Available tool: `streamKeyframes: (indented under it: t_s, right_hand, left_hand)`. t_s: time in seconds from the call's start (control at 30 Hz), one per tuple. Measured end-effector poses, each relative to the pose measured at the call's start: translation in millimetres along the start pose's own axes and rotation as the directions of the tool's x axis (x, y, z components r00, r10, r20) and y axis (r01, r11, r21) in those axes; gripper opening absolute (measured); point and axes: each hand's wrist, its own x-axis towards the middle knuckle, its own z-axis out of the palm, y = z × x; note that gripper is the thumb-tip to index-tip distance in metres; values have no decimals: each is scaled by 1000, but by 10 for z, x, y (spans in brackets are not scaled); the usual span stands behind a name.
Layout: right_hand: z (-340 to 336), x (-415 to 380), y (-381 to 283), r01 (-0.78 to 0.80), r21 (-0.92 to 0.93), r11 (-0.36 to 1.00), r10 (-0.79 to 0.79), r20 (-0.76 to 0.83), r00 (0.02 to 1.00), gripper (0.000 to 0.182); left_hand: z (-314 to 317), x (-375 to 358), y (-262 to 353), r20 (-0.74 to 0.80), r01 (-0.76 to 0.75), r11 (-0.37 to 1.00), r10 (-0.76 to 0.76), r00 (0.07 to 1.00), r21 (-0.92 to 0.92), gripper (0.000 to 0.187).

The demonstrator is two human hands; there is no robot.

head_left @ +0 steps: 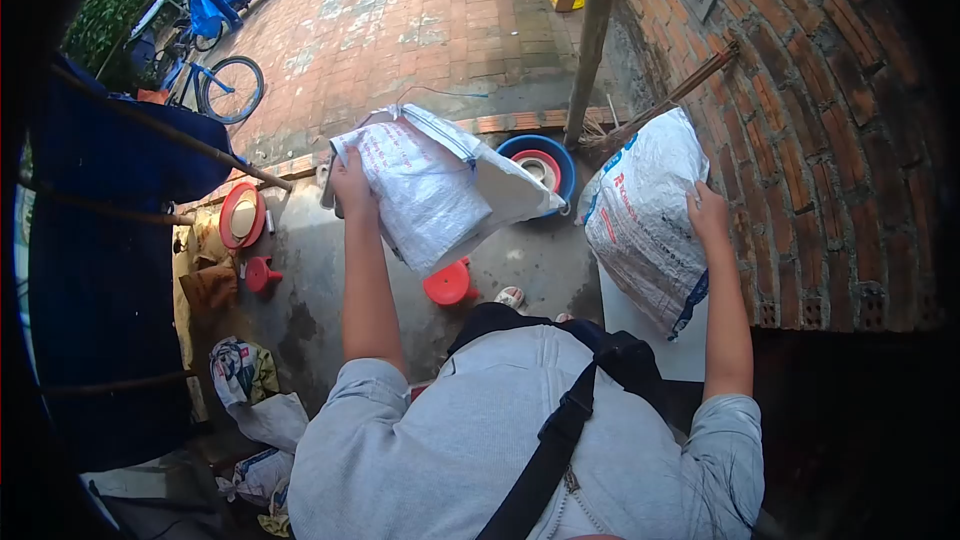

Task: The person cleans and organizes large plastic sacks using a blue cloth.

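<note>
My left hand point(352, 186) is closed on the edge of a white woven sack point(425, 190), held up in front of me. Faded red print runs across this sack, and its far corner spreads to the right, partly covering the basins behind. In my right hand point(708, 212), the fingers grip the right side of another white woven sack point(640, 215), marked with red and blue print and dark smudges. That sack hangs tilted beside the brick wall. A gap separates the two sacks.
A blue basin point(568, 165) with smaller basins inside stands beyond the sacks. Red stools point(452, 285) and a red basin point(233, 220) are on the concrete floor. A wooden post point(592, 40) rises near the brick wall point(800, 160). More sacks point(270, 420) lie lower left.
</note>
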Motion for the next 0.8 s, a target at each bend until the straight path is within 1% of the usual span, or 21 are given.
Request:
streamKeyframes:
  t_s: [0.03, 0.1, 0.13, 0.17, 0.23, 0.27, 0.3, 0.33, 0.37, 0.43, 0.47, 0.5, 0.57, 0.63, 0.67, 0.7, 0.73, 0.77, 0.8]
  right_hand:
    - [-66, -101, 24, -42, -20, 999, 42, -2, 999, 27]
    - [-166, -332, 20, -145, 8, 989, 145, -67, 987, 24]
    - [-211, -471, -41, -165, 22, 986, 167, -129, 978, 24]
    - [-254, -618, -95, -209, 10, 978, 209, -129, 969, 24]
    - [-333, -879, -219, -291, 34, 956, 289, -264, 920, 25]
    - [-368, -1018, -252, -320, 11, 947, 312, -268, 912, 25]
    - [-402, -1175, -277, -318, 11, 948, 303, -335, 892, 25]
    - [-449, -1321, -305, -313, 11, 950, 291, -399, 869, 25]
    - [-514, -1460, -342, -337, -7, 941, 307, -397, 865, 25]
    - [-756, -1702, -465, -465, 66, 883, 454, -372, 810, 24]
    - [-860, -1758, -563, -474, 93, 875, 469, -401, 787, 25]
    - [-972, -1836, -613, -486, 82, 870, 475, -403, 782, 25]
    - [-1178, -1964, -676, -490, 19, 871, 442, -465, 767, 25]
    - [-1343, -2018, -774, -500, -11, 866, 437, -470, 767, 25]
    - [-1416, -2039, -806, -508, -30, 861, 435, -477, 764, 25]
    - [-1463, -2055, -825, -516, -46, 855, 434, -481, 762, 25]
    - [-1501, -2084, -813, -498, -98, 862, 391, -497, 775, 24]
    - [-1537, -2105, -821, -503, -98, 858, 399, -490, 775, 24]
    - [-1575, -2099, -835, -486, -135, 863, 362, -504, 784, 24]
  left_hand:
    - [137, 19, -182, 38, 27, 1000, -27, 999, 1, 22]
    - [383, 37, -566, 72, 258, 940, -280, 957, 225, 25]
    - [438, 89, -863, 164, 237, 938, -283, 945, 252, 26]
    - [489, 95, -1163, 251, 218, 936, -290, 924, 277, 28]
    - [665, 0, -1565, 340, 311, 910, -394, 854, 274, 30]
    - [771, -73, -1736, 363, 328, 883, -443, 820, 336, 30]
    - [934, -244, -1669, 397, 368, 857, -498, 771, 361, 29]
    - [1058, -383, -1719, 486, 370, 861, -504, 714, 349, 29]
    - [1151, -500, -1760, 568, 372, 864, -503, 651, 339, 29]
    - [1335, -842, -1775, 669, 347, 875, -483, 565, 339, 29]
    - [1403, -1013, -1776, 698, 352, 883, -463, 546, 311, 30]
    - [1415, -1196, -1787, 721, 349, 884, -458, 519, 311, 31]
    - [1352, -1564, -2103, 738, 394, 881, -445, 507, 261, 34]
    - [1144, -1899, -2540, 664, 273, 876, -481, 573, 398, 34]
    - [1067, -2037, -2468, 619, 195, 823, -537, 574, 533, 38]
    - [943, -2122, -2801, 620, 197, 820, -542, 567, 537, 38]
    - [708, -2243, -3380, 492, 153, 633, -711, 502, 759, 46]
    - [590, -2315, -3531, 402, 123, 514, -780, 480, 849, 50]
    - [527, -2362, -3490, 307, 87, 384, -838, 451, 919, 54]
